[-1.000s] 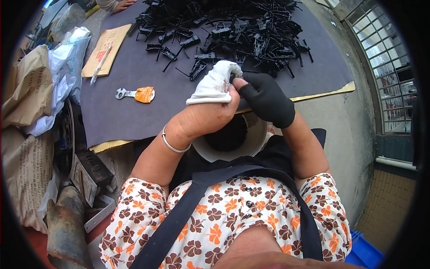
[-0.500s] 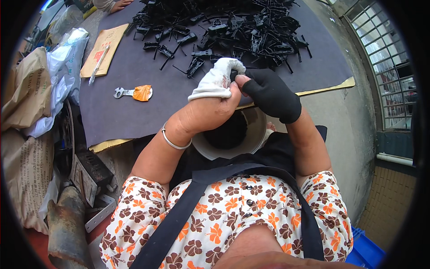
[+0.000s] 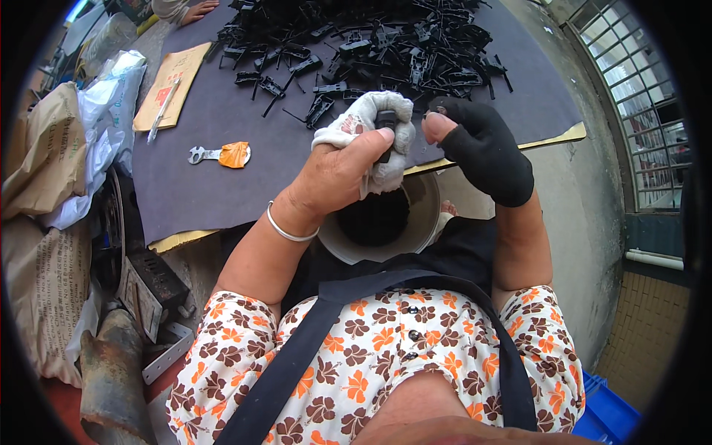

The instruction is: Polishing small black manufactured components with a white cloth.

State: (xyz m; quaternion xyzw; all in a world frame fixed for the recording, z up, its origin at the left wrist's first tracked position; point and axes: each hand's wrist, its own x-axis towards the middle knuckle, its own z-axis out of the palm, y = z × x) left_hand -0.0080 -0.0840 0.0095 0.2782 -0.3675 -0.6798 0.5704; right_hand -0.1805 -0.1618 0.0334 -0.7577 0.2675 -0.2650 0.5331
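Observation:
My left hand [image 3: 348, 144], in a white glove with the thumb bare, is wrapped round a small black plastic part [image 3: 385, 122]. The thumb presses on the part's near face, and the fingers hide most of it. To its right and apart from it, my right hand [image 3: 486, 156] wears a black glove that leaves the thumb tip bare. Its thumb and fingers are pressed together; whatever lies between them is too small to make out. Both hands are above a pale bucket [image 3: 429, 219] with dark contents. Beyond them lies a big pile of black plastic parts [image 3: 356, 48].
On the dark table cover [image 3: 274, 178], left of the pile, rest a wrench [image 3: 210, 154] with orange wrapping, a brown envelope [image 3: 185, 70] and a pen [image 3: 165, 110]. Paper sacks [image 3: 44, 148] and a rusty pipe [image 3: 115, 371] stand at left. Another person's hand [image 3: 199, 11] is at the far edge.
My hands were together over the bucket and are now apart. The right has moved right and turned. The left has rolled over, bringing the black plastic part into view.

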